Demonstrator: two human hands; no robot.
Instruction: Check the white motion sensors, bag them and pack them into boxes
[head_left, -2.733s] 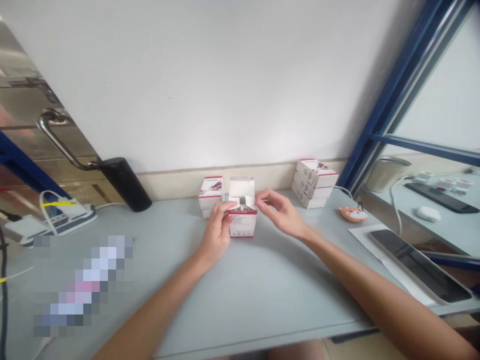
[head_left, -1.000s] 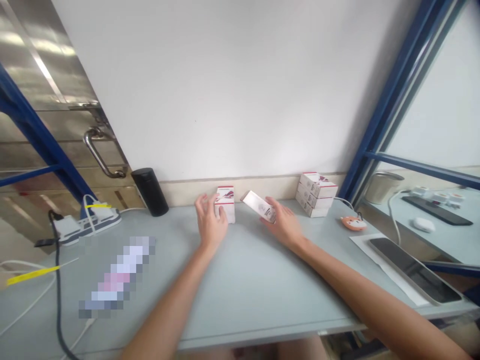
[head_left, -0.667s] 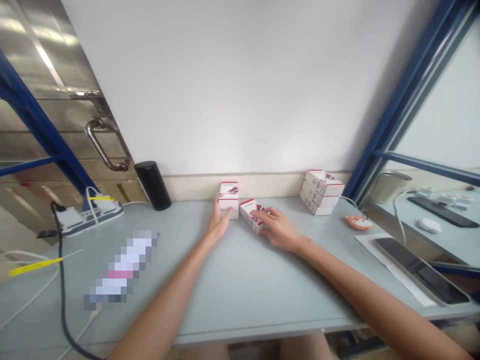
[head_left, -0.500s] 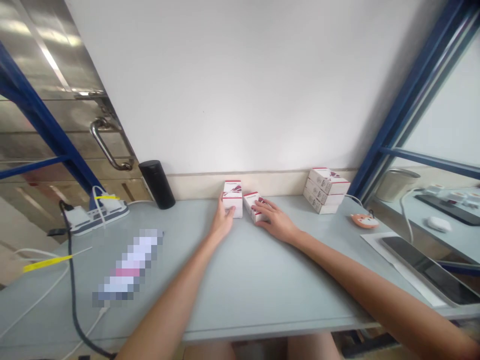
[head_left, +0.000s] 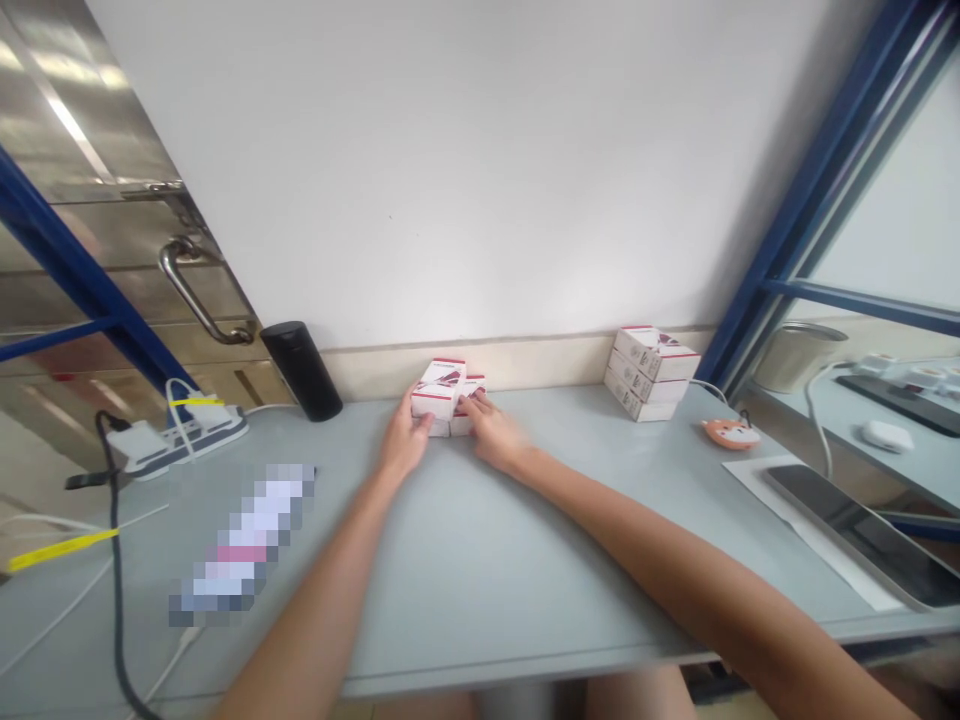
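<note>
A small white carton with a red edge and dark red print (head_left: 436,398) lies at the back middle of the table. My left hand (head_left: 405,438) is closed around its left side, thumb on the near face. It sits slightly turned on top of a lower carton, of which only a strip shows. Close against them on the right is another matching carton (head_left: 460,424), lower down. My right hand (head_left: 496,430) grips that one, its fingers over the top and right side. The fingers hide part of its print.
Several matching cartons (head_left: 651,375) are stacked at the back right. Beside them lie an orange animal-shaped item (head_left: 731,433) and a dark tablet-like device (head_left: 862,525) on white paper. On the left are a black cylinder (head_left: 302,370), a power strip (head_left: 187,440), a blurred-out phone-like object (head_left: 244,545) and cables.
My right hand has moved left, bringing its carton up against the left-hand ones. The upper left carton has turned and now overhangs toward the left. The view has shifted slightly.
</note>
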